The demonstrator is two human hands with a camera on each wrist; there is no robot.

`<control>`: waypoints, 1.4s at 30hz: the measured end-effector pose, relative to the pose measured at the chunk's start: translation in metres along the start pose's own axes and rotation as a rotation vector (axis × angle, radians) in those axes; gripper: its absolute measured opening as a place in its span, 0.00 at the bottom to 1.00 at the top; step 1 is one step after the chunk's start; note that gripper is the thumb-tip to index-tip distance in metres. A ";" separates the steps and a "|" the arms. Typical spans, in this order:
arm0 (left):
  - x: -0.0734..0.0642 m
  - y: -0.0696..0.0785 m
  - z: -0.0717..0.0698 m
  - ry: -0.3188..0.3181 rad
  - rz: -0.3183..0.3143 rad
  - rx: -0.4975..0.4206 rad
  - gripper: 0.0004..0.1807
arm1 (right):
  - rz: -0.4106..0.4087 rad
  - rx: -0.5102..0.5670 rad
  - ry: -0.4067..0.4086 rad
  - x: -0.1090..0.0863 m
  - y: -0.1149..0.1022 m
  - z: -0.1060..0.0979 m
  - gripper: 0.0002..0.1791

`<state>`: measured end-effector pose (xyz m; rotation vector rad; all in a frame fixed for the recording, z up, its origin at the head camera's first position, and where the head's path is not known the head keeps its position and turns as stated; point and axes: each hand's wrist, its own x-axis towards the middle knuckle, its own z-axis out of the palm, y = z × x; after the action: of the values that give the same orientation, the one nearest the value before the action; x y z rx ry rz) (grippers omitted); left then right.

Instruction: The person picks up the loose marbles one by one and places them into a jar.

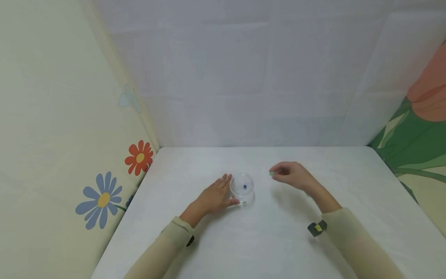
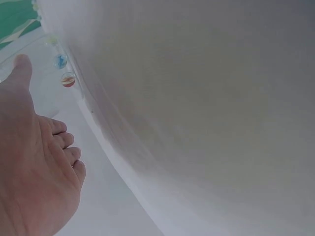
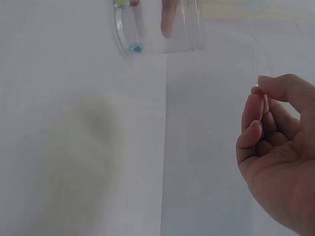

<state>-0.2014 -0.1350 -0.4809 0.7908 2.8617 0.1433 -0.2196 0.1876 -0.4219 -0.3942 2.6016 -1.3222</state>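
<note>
A clear round jar (image 1: 241, 179) stands on the white table. My left hand (image 1: 216, 197) lies against its left side, fingers straight and thumb along the near side. Inside the jar, a blue marble (image 3: 137, 47) and a green marble (image 3: 121, 3) show in the right wrist view. The left wrist view also shows a red-brown marble (image 2: 68, 79) in it. To the right of the jar, above the table, my right hand (image 1: 294, 176) pinches a green marble (image 1: 271, 173) between thumb and fingertips. In the right wrist view the fingers mostly hide that marble.
The white table (image 1: 265, 244) ends at a pale cloth wall (image 1: 223, 97) at the back. Flower-printed cloth (image 1: 103, 200) hangs along the left side, and a leaf-printed cloth (image 1: 423, 143) along the right. A dark strap with a yellow patch (image 1: 318, 228) hangs by the right cuff.
</note>
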 end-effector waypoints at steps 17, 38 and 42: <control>0.002 -0.002 0.002 -0.007 -0.002 0.019 0.55 | -0.075 -0.017 -0.075 0.013 -0.015 0.019 0.12; 0.001 -0.004 0.003 0.016 0.008 0.024 0.54 | -0.200 -0.143 -0.159 0.025 -0.038 0.041 0.12; 0.000 -0.003 0.002 0.012 0.008 0.018 0.54 | -0.218 -0.143 -0.171 0.027 -0.040 0.044 0.12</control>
<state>-0.2030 -0.1376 -0.4835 0.8077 2.8751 0.1240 -0.2262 0.1232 -0.4160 -0.7974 2.5730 -1.1088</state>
